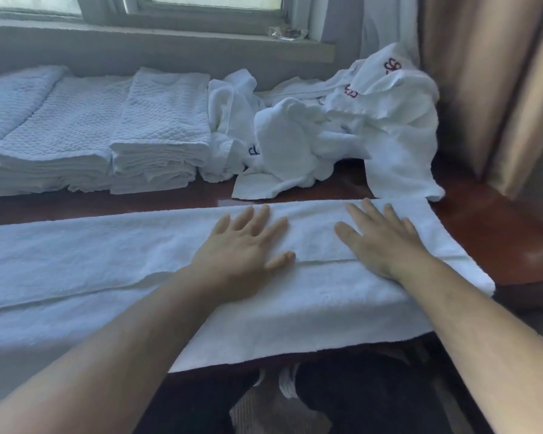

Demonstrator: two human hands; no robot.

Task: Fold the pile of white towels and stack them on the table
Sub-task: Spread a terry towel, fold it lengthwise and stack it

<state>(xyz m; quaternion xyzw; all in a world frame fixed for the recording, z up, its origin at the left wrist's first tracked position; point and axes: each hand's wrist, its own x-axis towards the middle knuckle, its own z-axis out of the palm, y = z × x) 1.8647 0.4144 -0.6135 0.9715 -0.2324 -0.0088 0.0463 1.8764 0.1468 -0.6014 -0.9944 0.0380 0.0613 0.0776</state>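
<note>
A long white towel lies folded lengthwise across the front of the dark wooden table, its near edge hanging over the table's front. My left hand and my right hand both press flat on its right half, fingers straight and spread. Behind them sits a crumpled pile of white towels with red and blue embroidered marks. Folded towels stand in stacks at the back left.
A window sill runs behind the table, with a clear glass object on it. A beige curtain hangs at the right. Bare table wood shows at the right end. Below the table's front edge I see dark legs and shoes.
</note>
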